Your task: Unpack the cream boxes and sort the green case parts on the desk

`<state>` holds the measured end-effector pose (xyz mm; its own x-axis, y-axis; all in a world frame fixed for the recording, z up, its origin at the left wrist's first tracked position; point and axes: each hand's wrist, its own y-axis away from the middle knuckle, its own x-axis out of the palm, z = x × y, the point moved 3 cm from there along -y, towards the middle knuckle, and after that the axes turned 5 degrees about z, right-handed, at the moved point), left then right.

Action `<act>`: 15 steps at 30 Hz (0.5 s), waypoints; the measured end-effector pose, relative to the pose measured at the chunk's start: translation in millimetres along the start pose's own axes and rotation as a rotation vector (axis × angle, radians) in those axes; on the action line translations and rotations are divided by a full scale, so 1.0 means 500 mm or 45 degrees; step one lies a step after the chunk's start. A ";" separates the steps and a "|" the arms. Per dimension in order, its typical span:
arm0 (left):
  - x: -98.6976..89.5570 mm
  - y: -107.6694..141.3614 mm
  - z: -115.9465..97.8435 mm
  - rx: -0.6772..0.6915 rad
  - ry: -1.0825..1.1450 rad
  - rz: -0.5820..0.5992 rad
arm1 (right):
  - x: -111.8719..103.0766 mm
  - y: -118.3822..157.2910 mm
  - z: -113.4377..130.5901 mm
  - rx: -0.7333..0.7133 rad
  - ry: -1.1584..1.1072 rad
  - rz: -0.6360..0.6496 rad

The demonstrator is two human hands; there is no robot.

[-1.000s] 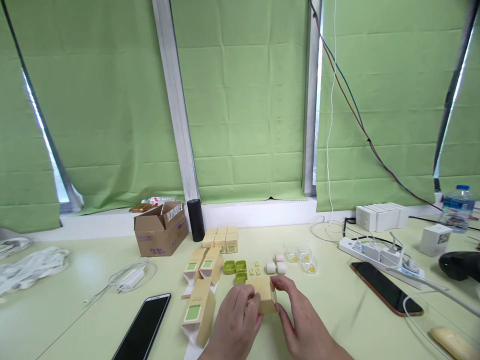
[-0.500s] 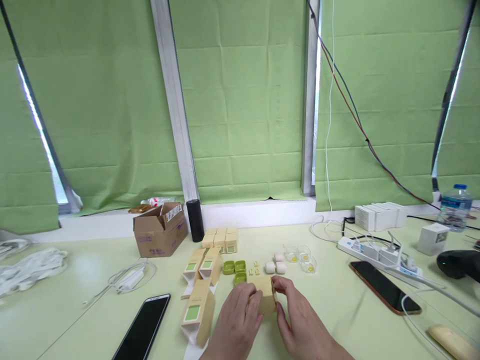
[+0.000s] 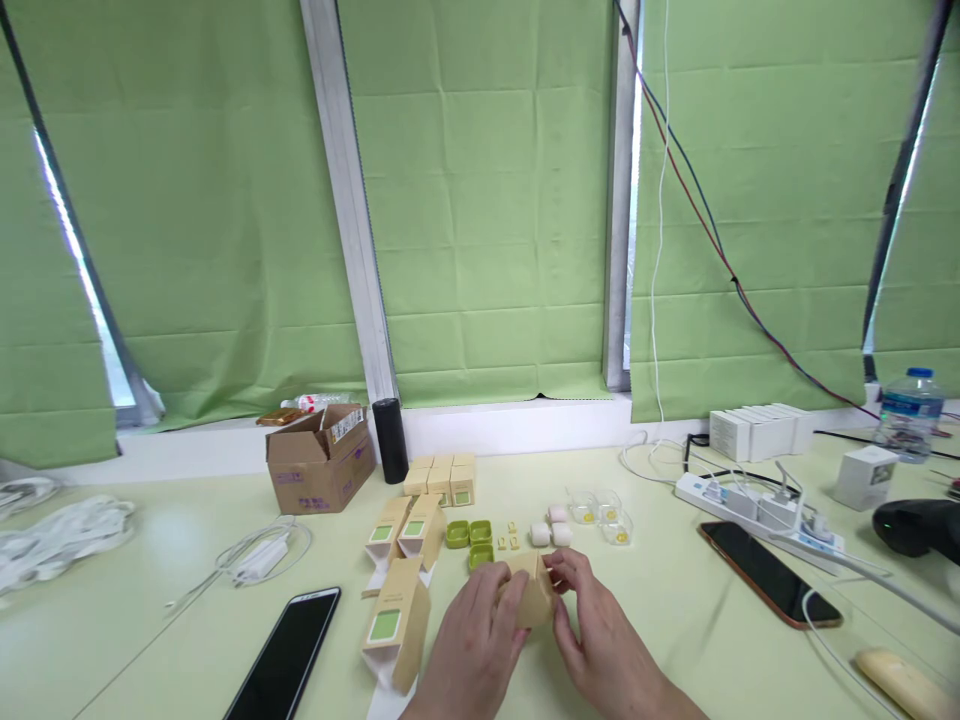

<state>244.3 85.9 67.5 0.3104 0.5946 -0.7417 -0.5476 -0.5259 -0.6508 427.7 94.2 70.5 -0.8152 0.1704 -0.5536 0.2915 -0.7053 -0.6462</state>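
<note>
one small tan box (image 3: pixel 535 597) sits at the lower centre of the frame, grasped from both sides: my left hand (image 3: pixel 474 640) clasps its left, my right hand (image 3: pixel 604 640) holds its right edge between thumb and fingers. three green-labelled cartons (image 3: pixel 409 608) lie lower left of centre on the worktop (image 3: pixel 660 600), green trays (image 3: pixel 458 540) just above the box.

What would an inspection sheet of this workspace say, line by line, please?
Surface: pale table, holding many small goods.
Job's things: small tan box in hand; three green-labelled boxes at left; three green containers beyond.
Clutter: left phone, right phone; brown carton, black cylinder farther back.
Hands: left hand holds the small tan box; right hand touches its right end.
Cables: white cable coiled at left; wired power strip at right; red and blue wires hanging.
Surroundings: green blinds behind.
</note>
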 end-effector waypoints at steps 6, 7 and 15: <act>0.005 0.002 0.002 -0.010 -0.001 -0.021 | -0.009 0.002 0.002 0.060 0.008 0.013; 0.004 0.001 0.002 -0.003 0.000 -0.025 | -0.008 0.003 0.004 0.056 0.022 0.024; 0.007 -0.001 0.001 0.006 0.023 -0.005 | -0.001 0.002 0.007 0.068 0.035 0.058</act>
<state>245.2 88.5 65.3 0.3266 0.5851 -0.7422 -0.5502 -0.5208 -0.6527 426.6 91.1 71.8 -0.7874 0.1556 -0.5964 0.3003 -0.7482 -0.5916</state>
